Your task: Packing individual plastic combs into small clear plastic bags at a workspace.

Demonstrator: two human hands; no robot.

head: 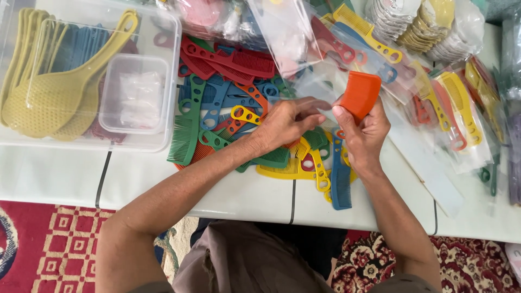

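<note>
Head view, read from left to right. At far left a clear plastic bin [163, 32] rests on the white table [59, 173]; inside it lie yellow perforated paddles [49, 97], and a small clear tub [134, 93] stands beside them. Right of the bin, a loose heap of combs [228, 103] in red, green, blue, orange and yellow spreads over the table, most with long handles pierced by round holes.

The left hand [287, 122] lies over this heap, fingers curled and pinching the edge of a clear plastic bag [320, 87], which rises just above the fingertips. Immediately right, the right hand [363, 133] is closed on a short orange comb [359, 96], held between thumb and fingers at its lower edge, so that the comb stands raised above the table, close to the mouth of the bag. Whether the comb touches the bag cannot be told.

Below the two hands a yellow comb [287, 169] and a blue comb [341, 182] lie flat near the table's front edge. Farther right, bagged comb sets [456, 108] overlap in a row, and stacked pale items in clear wrapping [423, 24] occupy the upper right corner. A patterned red carpet [54, 244] shows beneath the table.
</note>
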